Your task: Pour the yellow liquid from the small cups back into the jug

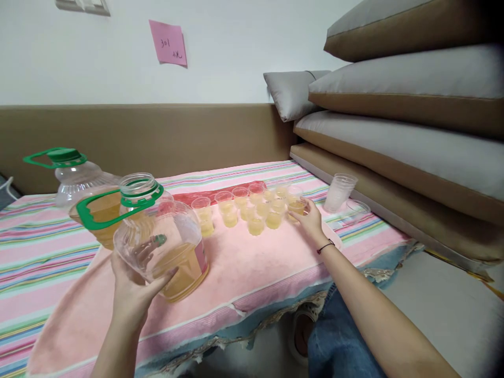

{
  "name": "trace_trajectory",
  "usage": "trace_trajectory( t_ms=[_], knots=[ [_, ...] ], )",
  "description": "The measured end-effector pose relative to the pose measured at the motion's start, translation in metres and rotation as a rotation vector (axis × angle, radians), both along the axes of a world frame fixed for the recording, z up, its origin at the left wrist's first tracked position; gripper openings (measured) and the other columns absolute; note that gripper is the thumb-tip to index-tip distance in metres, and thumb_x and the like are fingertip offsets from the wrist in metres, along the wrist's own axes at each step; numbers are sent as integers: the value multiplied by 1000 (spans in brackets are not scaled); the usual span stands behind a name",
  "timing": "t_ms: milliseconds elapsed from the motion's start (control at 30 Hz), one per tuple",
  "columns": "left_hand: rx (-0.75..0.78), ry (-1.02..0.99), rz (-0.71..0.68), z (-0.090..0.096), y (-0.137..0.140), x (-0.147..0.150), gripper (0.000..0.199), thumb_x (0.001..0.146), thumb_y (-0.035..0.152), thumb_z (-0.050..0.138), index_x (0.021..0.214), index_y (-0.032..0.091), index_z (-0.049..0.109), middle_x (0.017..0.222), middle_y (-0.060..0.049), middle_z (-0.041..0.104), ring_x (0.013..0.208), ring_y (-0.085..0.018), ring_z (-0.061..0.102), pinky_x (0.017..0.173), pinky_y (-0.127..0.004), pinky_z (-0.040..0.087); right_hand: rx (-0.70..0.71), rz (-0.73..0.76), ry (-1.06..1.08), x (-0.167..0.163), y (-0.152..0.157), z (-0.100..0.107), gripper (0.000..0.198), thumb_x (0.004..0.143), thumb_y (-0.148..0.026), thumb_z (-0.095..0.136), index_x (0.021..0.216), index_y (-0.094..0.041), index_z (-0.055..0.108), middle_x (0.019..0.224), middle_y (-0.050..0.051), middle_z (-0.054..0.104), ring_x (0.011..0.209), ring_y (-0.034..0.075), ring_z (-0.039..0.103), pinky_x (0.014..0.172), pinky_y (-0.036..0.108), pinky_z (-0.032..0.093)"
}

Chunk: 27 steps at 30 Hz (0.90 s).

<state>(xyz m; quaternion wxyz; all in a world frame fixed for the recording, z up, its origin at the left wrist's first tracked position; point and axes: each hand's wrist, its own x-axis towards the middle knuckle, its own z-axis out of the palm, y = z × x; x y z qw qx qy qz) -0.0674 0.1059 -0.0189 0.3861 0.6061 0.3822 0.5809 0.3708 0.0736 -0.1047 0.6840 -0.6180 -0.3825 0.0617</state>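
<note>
My left hand (pixel 136 286) is wrapped round the side of a big clear plastic jug (pixel 183 268), which has an uncapped mouth, a green handle ring and some yellow liquid low inside. The jug leans a little over the pink towel. With my right hand (pixel 311 218) I grip a clear plastic cup (pixel 295 202) part filled with the same yellow liquid, at the right end of a cluster. Several more cups (pixel 255 224) of yellow liquid stand close together to its left. Fingers behind the jug show only through the plastic.
Behind the held jug stands a second jug (pixel 86 181) with a green cap. A stack of clear cups (pixel 340 191) leans at the right, beside a clear lid-like piece (pixel 357 208). Red plastic (pixel 220 193) lies behind the cups. Large cushions (pixel 401 131) are piled along the right side.
</note>
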Motion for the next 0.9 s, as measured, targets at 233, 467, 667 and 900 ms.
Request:
trace_trajectory(
  t_ms=[233, 467, 667, 900],
  knots=[
    [3, 5, 13, -1, 2, -2, 111, 44, 21, 92, 139, 33, 37, 131, -9, 57, 127, -35, 56, 110, -56, 40, -2, -84, -197, -7, -7, 31, 72, 60, -38, 80, 125, -12, 61, 117, 13, 66, 110, 29, 61, 100, 42, 47],
    [-14, 14, 4, -5, 3, -7, 113, 45, 20, 92, 141, 34, 34, 136, -10, 56, 130, -34, 54, 112, -56, 37, -38, -120, -392, -12, -11, 45, 56, 64, -28, 73, 118, -15, 66, 120, 10, 66, 110, 29, 61, 99, 42, 47],
    [2, -45, 5, -2, -1, -3, 106, 46, 23, 93, 137, 33, 40, 136, -10, 56, 129, -35, 55, 107, -54, 43, -88, -137, -551, -12, -12, 48, 52, 67, -24, 69, 118, -15, 66, 120, 11, 65, 110, 31, 59, 100, 45, 44],
    [-9, -31, -24, -3, -1, -6, 107, 48, 22, 93, 137, 32, 36, 136, -11, 54, 130, -33, 54, 111, -54, 40, -129, -152, -710, -12, -11, 49, 56, 70, -19, 64, 125, -15, 64, 123, 10, 63, 112, 32, 54, 101, 48, 42]
  ],
)
